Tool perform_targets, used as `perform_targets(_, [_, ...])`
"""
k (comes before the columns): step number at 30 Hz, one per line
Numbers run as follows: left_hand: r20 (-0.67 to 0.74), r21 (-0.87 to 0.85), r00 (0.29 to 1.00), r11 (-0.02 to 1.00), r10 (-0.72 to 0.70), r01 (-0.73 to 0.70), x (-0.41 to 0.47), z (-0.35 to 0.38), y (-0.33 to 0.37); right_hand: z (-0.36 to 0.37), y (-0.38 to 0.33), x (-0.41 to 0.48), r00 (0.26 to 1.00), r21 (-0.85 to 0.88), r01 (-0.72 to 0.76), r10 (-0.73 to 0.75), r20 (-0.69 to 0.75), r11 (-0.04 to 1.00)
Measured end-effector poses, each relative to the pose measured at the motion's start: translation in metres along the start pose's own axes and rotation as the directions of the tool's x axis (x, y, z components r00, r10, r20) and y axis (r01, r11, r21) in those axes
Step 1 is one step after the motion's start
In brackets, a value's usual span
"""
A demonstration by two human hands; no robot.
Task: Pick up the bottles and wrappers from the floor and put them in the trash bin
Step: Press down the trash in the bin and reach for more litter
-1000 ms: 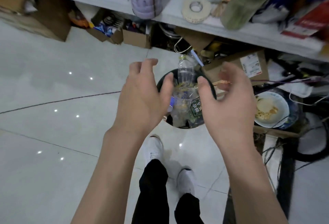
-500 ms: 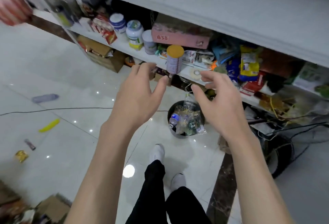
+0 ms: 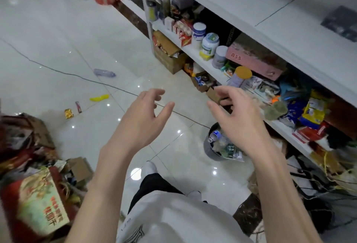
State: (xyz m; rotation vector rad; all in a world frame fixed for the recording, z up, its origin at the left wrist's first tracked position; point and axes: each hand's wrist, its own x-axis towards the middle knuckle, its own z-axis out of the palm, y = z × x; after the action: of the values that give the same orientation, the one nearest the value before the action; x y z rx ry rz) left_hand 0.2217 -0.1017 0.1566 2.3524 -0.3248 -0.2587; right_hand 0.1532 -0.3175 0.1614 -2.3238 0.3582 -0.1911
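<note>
Hands: left hand (image 3: 144,119) and right hand (image 3: 237,121) are raised side by side, apart, fingers loosely spread, holding nothing.

Trash bin (image 3: 209,151): dark, round, on the floor (image 3: 58,49) just beside the shelf (image 3: 195,53), partly hidden behind the right hand. Contents: blue-capped bottle (image 3: 214,136), green-labelled bottle (image 3: 229,149), clear wrapping.

On the floor, well apart from the bin: 1 clear bottle (image 3: 104,73), 1 yellow wrapper (image 3: 99,98), 1 small reddish wrapper (image 3: 78,107), 1 gold wrapper (image 3: 68,113).

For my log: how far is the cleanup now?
Done: the bin holds bottles. In hand: nothing; left hand and right hand are open, empty. Left: a purple bottle, yellow wrapper, small wrapper and gold wrapper lie on the floor.
</note>
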Motion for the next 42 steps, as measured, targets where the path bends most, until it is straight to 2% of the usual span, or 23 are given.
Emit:
perform_targets(4, [-0.036, -0.019, 0.990, 0.991, -0.133, 0.133, -0.001, -0.038, -0.053, 0.046, -0.039, 0.027, 0.992, -0.012, 0.085, -0.083, 0.098, 0.996])
perform_targets(9, [-0.148, -0.019, 0.951, 0.962, -0.271, 0.271, 0.007, -0.104, -0.129, 0.116, -0.107, 0.075, 0.957, -0.020, 0.191, -0.182, 0.225, 0.981])
perform_targets(17, [-0.251, -0.052, 0.856, 0.890, -0.451, 0.454, 0.018, -0.199, -0.236, 0.223, -0.201, 0.134, 0.889, -0.017, 0.297, -0.270, 0.368, 0.955])
perform_targets(26, [-0.293, -0.122, 0.734, 0.786, -0.612, 0.606, 0.042, -0.250, -0.309, 0.315, -0.271, 0.205, 0.785, -0.024, 0.427, -0.358, 0.506, 0.904])
perform_targets(35, [-0.317, -0.130, 0.650, 0.710, -0.691, 0.692, 0.165, -0.298, -0.374, 0.413, -0.319, 0.350, 0.710, 0.025, 0.471, -0.396, 0.582, 0.882])
perform_targets(39, [-0.268, -0.118, 0.650, 0.693, -0.712, 0.711, 0.245, -0.323, -0.394, 0.450, -0.338, 0.425, 0.695, 0.034, 0.475, -0.399, 0.598, 0.879])
perform_targets(42, [-0.263, -0.150, 0.645, 0.691, -0.717, 0.707, 0.295, -0.341, -0.412, 0.483, -0.354, 0.472, 0.653, 0.002, 0.538, -0.418, 0.631, 0.843])
